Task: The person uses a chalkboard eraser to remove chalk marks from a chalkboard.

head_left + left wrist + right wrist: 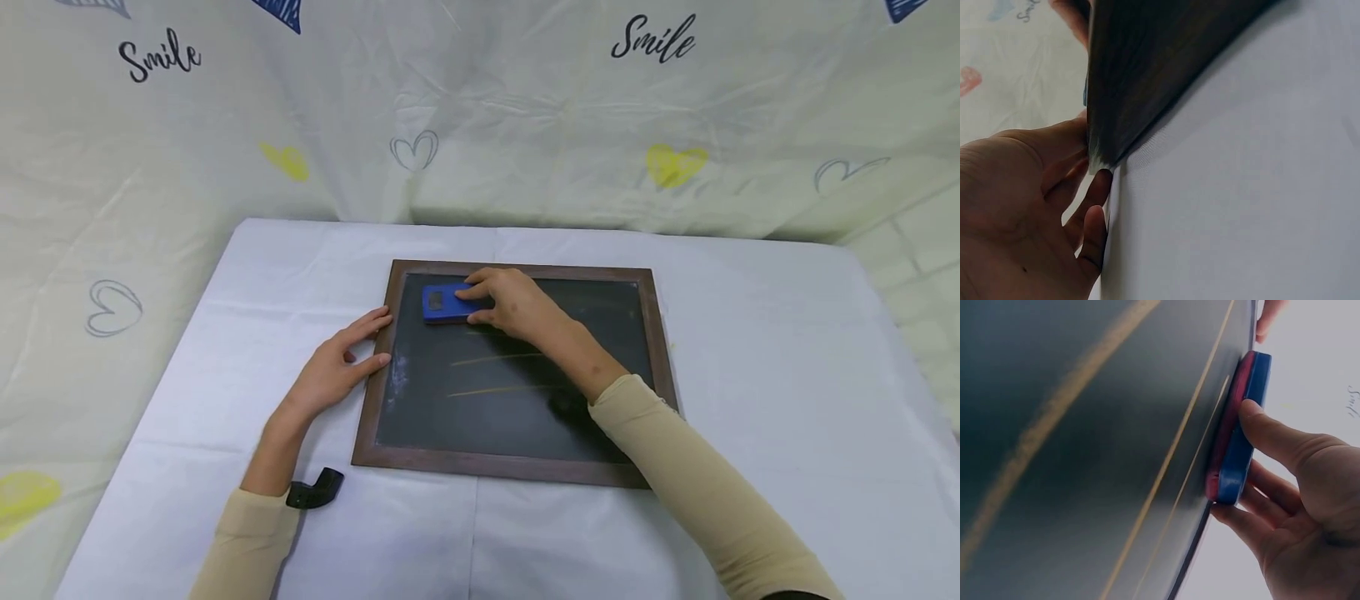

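Observation:
A blue chalkboard eraser (444, 303) with a red felt side lies against the upper left part of a blackboard (480, 417) in a brown wooden frame. My right hand (517, 307) grips it from the right, thumb on the near side and fingers over the far side. In the right wrist view the felt of the eraser (1235, 437) meets the dark surface. My left hand (333, 367) rests at the left side of the frame, its fingertips and thumb touching the wood. Several yellow chalk lines (495, 360) cross the board below the eraser.
The board lies on a table with a white cloth (765, 358). A black curved object (315, 489) shows beside my left cuff. Behind the table hangs a pale curtain (525, 108) with hearts and "Smile" lettering. A whitish smudge (400, 373) marks the board's left side.

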`<state>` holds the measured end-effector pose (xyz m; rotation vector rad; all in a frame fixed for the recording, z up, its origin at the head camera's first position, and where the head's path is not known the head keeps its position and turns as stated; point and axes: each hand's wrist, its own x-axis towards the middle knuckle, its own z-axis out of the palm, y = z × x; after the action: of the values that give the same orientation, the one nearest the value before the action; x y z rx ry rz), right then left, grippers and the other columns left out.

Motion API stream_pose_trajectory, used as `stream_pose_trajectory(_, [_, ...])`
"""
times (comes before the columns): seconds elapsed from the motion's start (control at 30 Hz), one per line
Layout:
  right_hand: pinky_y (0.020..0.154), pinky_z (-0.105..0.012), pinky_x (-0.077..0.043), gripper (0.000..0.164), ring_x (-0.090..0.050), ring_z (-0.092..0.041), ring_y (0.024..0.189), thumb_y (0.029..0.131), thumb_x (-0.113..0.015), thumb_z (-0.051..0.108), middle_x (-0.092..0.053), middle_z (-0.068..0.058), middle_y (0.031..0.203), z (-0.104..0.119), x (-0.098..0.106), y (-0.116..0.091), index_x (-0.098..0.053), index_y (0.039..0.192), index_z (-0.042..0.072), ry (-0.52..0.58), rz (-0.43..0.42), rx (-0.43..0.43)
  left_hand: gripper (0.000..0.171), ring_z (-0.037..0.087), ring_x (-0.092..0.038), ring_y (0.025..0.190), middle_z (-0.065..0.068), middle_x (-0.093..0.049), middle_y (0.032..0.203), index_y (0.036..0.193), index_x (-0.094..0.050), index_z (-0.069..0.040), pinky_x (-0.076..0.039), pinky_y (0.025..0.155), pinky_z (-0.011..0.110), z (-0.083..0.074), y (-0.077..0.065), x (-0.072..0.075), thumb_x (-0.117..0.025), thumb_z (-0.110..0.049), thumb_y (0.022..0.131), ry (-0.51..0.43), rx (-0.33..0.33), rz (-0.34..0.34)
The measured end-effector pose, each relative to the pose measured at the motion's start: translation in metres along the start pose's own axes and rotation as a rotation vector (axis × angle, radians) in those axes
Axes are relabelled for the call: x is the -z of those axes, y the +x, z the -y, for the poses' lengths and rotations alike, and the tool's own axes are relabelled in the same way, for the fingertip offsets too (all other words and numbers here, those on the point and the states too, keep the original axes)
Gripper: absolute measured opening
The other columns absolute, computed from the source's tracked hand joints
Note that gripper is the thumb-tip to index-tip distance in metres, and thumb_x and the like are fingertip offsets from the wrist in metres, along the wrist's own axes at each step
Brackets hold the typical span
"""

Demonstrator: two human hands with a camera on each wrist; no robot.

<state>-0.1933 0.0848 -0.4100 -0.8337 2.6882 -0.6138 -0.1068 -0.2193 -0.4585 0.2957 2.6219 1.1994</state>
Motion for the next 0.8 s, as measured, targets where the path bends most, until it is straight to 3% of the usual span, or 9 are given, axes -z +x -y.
stream_pose_trajectory(0.47, [0.116,-0.046,-0.047,0.050,-0.051,-0.032,0.146,0.097,-0.074,0.027,-0.052,-0.009,0.158,-0.002,0.000,-0.014,-0.061,0.146,0.020,0.020,0.003,-0.056,0.064,0.028,-0.042,0.152,-0.009,-0.030,0.173,0.160,-0.044,-0.027,-0.044,0.110,0.060,-0.001,-0.002,-0.001,-0.069,-0.035,0.102,0.003,0.005,0.004])
stream_pose_trajectory(0.8, [0.117,-0.049,-0.046,0.050,-0.050,-0.033,0.147,0.097,-0.074,0.028,-0.052,-0.009,0.158,-0.017,0.006,-0.026,-0.062,0.145,0.020,0.021,-0.019,-0.091,0.064,0.027,-0.048,0.147,-0.007,-0.031,0.173,0.160,-0.044,-0.025,-0.047,0.106,0.054,-0.003,0.000,0.003,-0.070,-0.032,0.101,0.034,-0.003,0.005])
